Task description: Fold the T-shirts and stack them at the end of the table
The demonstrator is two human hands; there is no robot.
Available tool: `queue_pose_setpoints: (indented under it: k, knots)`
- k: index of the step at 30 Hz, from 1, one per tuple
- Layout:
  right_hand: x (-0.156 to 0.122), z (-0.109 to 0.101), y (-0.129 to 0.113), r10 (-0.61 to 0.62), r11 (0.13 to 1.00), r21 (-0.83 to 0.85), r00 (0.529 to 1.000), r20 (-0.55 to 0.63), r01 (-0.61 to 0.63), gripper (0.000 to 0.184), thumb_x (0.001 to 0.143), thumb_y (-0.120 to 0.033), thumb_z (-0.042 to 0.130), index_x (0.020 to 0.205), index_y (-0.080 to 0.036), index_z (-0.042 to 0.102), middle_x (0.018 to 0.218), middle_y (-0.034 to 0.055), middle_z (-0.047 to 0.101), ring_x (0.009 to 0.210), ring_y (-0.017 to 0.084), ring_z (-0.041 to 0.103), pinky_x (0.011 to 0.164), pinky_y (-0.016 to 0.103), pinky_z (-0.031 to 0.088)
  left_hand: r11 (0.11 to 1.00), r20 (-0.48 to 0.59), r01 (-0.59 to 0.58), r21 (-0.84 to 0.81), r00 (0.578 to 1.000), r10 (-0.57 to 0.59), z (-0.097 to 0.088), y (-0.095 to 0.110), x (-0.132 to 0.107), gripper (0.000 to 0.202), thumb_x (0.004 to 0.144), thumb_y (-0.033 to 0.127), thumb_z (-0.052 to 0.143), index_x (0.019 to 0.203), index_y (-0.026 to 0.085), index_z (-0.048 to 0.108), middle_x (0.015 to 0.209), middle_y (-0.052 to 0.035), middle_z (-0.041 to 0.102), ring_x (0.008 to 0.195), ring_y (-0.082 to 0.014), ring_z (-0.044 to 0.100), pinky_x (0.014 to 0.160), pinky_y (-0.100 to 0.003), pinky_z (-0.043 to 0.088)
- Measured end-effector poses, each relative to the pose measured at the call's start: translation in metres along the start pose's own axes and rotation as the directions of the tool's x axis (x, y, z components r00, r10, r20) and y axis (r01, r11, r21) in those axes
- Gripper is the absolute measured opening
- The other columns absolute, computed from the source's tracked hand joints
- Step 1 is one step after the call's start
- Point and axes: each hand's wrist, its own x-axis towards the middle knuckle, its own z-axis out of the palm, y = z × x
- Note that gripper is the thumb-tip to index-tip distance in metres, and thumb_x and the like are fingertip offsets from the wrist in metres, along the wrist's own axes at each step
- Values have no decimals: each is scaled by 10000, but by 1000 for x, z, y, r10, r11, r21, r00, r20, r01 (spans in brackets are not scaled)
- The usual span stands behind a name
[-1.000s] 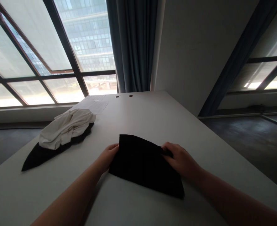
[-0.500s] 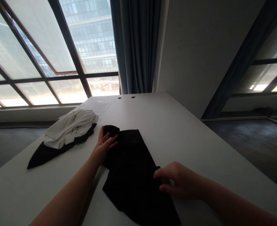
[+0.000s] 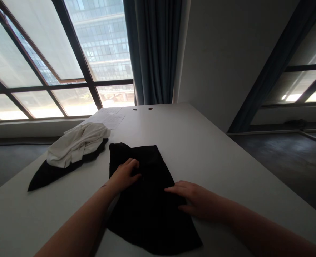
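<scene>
A black cloth lies spread flat on the white table in front of me. My left hand rests on its upper left part, palm down, with the fingers curled onto the fabric. My right hand lies flat on the cloth's right edge, fingers stretched out toward the left. Neither hand lifts the cloth.
At the left of the table a crumpled white garment lies on top of another black cloth. Sheets of paper lie at the far end near two cable holes. Windows and a dark curtain stand behind.
The black cloth went from a folded shape held at both sides to lying opened out lengthwise. My left hand let go of the far corner and now rests on the cloth; my right hand flattened.
</scene>
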Motion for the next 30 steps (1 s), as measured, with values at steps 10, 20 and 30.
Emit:
queue_pose_setpoints:
  k: [10,20,30]
  knots:
    - [-18,13,-37,-427,844,388,902,65,371,387,869,-317,683,1240,-212,717,963,48,733,843,166,694,1015,389,512,989,121,-3,148,993,-15,9,1,-5,466,873,449,716,1308,294,659,1570,-120,448,1471,-387,349,1145,-627,322]
    - [-3,11,-8,-164,963,198,982,-98,181,437,959,-274,585,1393,-230,562,1167,100,672,1053,216,640,960,402,506,936,78,-85,343,995,61,-1,39,-3,145,955,300,597,865,207,663,894,-39,727,906,-235,685,872,-394,446]
    - [-2,9,-21,-58,992,121,989,135,42,390,898,-203,659,1283,-256,691,1316,90,601,1216,236,583,1089,396,456,925,229,0,380,969,-95,-19,53,-21,290,913,421,663,1136,236,669,1043,-61,738,1014,-287,693,872,-395,481]
